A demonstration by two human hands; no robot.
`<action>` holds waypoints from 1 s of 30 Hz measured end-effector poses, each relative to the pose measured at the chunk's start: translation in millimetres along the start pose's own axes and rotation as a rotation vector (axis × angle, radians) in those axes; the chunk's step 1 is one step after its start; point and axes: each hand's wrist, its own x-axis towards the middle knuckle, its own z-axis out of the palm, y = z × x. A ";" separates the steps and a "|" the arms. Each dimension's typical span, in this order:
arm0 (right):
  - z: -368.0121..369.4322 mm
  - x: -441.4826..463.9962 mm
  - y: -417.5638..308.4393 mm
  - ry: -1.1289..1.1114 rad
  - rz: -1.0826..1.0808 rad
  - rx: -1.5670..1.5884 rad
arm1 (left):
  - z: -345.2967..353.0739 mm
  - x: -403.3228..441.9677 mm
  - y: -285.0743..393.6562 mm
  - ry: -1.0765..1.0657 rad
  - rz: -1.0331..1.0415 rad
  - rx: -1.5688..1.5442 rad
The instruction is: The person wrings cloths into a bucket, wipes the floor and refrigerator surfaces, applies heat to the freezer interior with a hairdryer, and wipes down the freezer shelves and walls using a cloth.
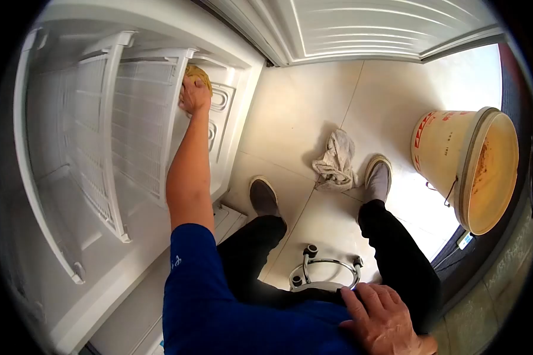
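My left arm reaches into a white fridge or freezer cabinet (225,165). Inside it, my left hand (194,97) is closed on a yellow cloth (200,74), pressed near the inner wall beside the edge of a white wire shelf (142,118). The hand partly covers the cloth. My right hand (382,316) lies on my lap at the lower right, fingers stretched out and holding nothing.
A grey-white rag (336,161) lies crumpled on the tiled floor (296,112) between my feet. To the right is a large pale bucket (447,142). The white door (361,26) stands open ahead. A wheeled stool base (326,263) is beneath me.
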 end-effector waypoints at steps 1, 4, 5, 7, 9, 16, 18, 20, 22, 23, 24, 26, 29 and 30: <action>1.8 1.4 1.2 -0.004 0.026 -0.001 | 17.2 -1.0 -1.6 0.126 0.016 0.071; -2.7 10.2 -2.7 -0.039 0.050 -0.012 | 33.6 -35.2 12.7 0.254 0.138 0.144; -3.0 13.7 -4.7 -0.036 0.050 -0.017 | 32.8 -41.6 17.3 0.274 0.256 0.134; -2.1 18.7 -9.3 -0.038 0.026 -0.015 | 25.6 -53.9 10.2 0.183 0.373 -0.027; -1.0 22.9 -14.3 -0.033 0.006 -0.015 | 21.4 -48.5 3.0 0.091 0.494 -0.193; 0.0 35.8 -25.0 -0.084 0.058 -0.010 | 30.7 11.9 8.0 0.255 0.212 -0.083; 0.6 40.8 -28.1 -0.083 0.061 -0.009 | 47.6 -15.3 35.0 0.333 0.147 0.011; -1.0 42.0 -32.5 -0.082 -0.003 -0.012 | 38.2 -57.7 54.3 0.323 0.284 0.024; 1.1 41.4 -37.6 -0.076 -0.024 -0.019 | 25.5 -83.3 58.5 0.246 0.400 -0.026; 2.1 39.8 -39.7 -0.072 -0.039 -0.017 | 16.4 -90.4 54.3 0.256 0.397 -0.027; 3.3 38.0 -40.1 -0.066 -0.046 -0.025 | 6.7 -99.1 49.6 0.060 0.521 0.000; 6.0 32.8 -41.7 -0.044 -0.070 -0.032 | -3.0 -97.8 43.7 -0.133 0.654 0.031; 4.1 29.5 -41.0 0.006 -0.096 -0.044 | 4.7 -59.8 12.7 0.089 0.603 -0.207; 3.8 30.0 -41.0 0.011 -0.081 -0.043 | -6.4 -47.5 27.8 0.190 0.471 -0.208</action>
